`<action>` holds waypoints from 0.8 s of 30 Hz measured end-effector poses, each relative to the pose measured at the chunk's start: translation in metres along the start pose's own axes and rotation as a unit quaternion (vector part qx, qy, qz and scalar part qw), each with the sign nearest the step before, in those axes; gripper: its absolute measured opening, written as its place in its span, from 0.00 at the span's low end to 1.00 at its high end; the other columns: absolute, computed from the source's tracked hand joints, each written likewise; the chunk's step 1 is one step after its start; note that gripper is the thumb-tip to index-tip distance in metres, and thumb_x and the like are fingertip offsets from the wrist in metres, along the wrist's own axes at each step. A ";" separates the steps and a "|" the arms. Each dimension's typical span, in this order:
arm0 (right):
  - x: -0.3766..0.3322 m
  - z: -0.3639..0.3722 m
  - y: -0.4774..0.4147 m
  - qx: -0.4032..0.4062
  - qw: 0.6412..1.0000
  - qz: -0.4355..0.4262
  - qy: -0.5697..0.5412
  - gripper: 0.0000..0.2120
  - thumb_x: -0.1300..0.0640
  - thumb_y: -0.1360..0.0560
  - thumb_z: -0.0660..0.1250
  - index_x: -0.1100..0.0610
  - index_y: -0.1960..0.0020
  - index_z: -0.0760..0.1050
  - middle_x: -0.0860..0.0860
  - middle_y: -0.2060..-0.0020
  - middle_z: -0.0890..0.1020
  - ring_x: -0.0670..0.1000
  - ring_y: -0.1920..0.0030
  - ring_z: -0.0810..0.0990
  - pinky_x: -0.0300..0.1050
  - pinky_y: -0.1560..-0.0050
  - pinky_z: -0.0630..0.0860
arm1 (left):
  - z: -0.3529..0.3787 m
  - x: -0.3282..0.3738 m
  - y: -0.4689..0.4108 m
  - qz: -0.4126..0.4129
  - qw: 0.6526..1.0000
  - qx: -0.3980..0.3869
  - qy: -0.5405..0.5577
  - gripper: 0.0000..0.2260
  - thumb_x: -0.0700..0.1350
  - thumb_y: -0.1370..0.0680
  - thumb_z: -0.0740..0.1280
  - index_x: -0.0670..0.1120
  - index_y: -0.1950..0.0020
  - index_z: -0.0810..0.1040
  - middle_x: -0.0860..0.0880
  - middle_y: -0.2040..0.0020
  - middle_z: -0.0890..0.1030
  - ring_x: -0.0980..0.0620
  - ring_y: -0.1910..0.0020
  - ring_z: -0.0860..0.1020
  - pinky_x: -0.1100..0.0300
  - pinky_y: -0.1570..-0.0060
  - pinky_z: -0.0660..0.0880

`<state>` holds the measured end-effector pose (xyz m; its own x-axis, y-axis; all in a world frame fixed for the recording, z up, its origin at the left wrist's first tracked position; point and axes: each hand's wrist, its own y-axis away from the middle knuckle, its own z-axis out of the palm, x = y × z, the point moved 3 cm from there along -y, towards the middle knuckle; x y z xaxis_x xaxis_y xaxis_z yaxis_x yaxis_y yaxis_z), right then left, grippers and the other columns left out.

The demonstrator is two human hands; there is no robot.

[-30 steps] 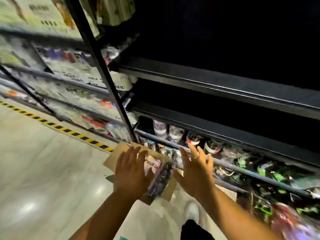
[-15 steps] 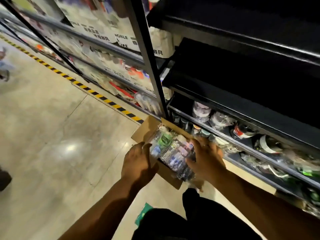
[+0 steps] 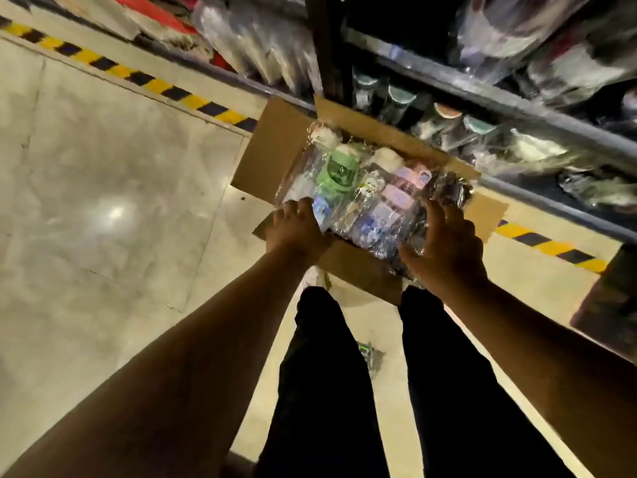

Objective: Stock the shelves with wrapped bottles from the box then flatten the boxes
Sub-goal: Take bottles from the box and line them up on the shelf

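Note:
An open cardboard box [image 3: 275, 146] sits on the floor against the bottom of a dark shelf rack [image 3: 517, 108]. Inside lie several bottles in clear plastic wrap [image 3: 365, 191], one with a green cap [image 3: 336, 170]. My left hand [image 3: 298, 229] grips the near left side of the wrapped bottles, fingers curled over the plastic. On the near right side, my right hand [image 3: 444, 250] presses against the wrap with fingers spread around it. The low shelf behind the box holds more wrapped bottles [image 3: 448, 125].
A yellow and black striped line [image 3: 138, 77] runs along the floor at the rack's foot. My dark-trousered legs [image 3: 344, 374] stand just before the box. A small scrap [image 3: 367, 353] lies on the pale polished floor between them. A dark object [image 3: 606, 298] sits at the right edge.
My view has tilted down over the box. Both hands went from hovering apart above the box to closing on the two sides of the wrapped bottles.

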<state>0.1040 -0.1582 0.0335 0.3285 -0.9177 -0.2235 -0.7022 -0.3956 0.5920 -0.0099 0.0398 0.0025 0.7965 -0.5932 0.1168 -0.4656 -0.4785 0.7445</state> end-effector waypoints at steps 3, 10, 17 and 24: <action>0.013 0.061 -0.022 0.027 0.996 0.067 -0.050 0.40 0.46 0.26 0.70 0.53 0.21 0.55 0.61 0.25 0.60 0.66 0.30 0.64 0.62 0.36 0.68 | 0.038 -0.019 -0.059 -0.004 1.000 -0.012 -0.010 0.38 0.60 0.25 0.70 0.48 0.22 0.58 0.42 0.25 0.64 0.38 0.27 0.65 0.43 0.34 0.69; 0.054 0.172 -0.049 0.101 0.967 0.171 -0.160 0.45 0.35 0.33 0.61 0.57 0.24 0.57 0.63 0.27 0.59 0.67 0.31 0.64 0.63 0.34 0.66 | 0.113 -0.024 -0.161 0.002 0.997 0.003 0.083 0.47 0.61 0.27 0.73 0.47 0.20 0.48 0.41 0.24 0.60 0.38 0.26 0.62 0.42 0.29 0.65; 0.074 0.216 -0.049 0.106 0.947 0.194 -0.233 0.46 0.48 0.31 0.77 0.51 0.22 0.53 0.58 0.26 0.57 0.61 0.28 0.61 0.58 0.30 0.65 | 0.138 -0.026 -0.194 -0.010 0.994 0.081 0.078 0.51 0.58 0.31 0.77 0.48 0.19 0.47 0.42 0.27 0.61 0.39 0.29 0.62 0.44 0.32 0.66; 0.076 0.201 -0.064 0.104 0.890 0.281 -0.344 0.42 0.53 0.28 0.74 0.45 0.22 0.53 0.54 0.26 0.56 0.52 0.31 0.62 0.27 0.44 0.64 | 0.128 -0.019 -0.178 -0.012 0.983 0.065 0.169 0.52 0.53 0.33 0.80 0.47 0.19 0.50 0.41 0.24 0.60 0.37 0.25 0.61 0.43 0.26 0.61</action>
<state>0.0473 -0.2097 -0.1770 -0.5255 -0.7504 -0.4010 -0.7586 0.1998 0.6202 0.0088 0.0535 -0.2164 0.8803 -0.3428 0.3278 -0.4729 -0.5813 0.6621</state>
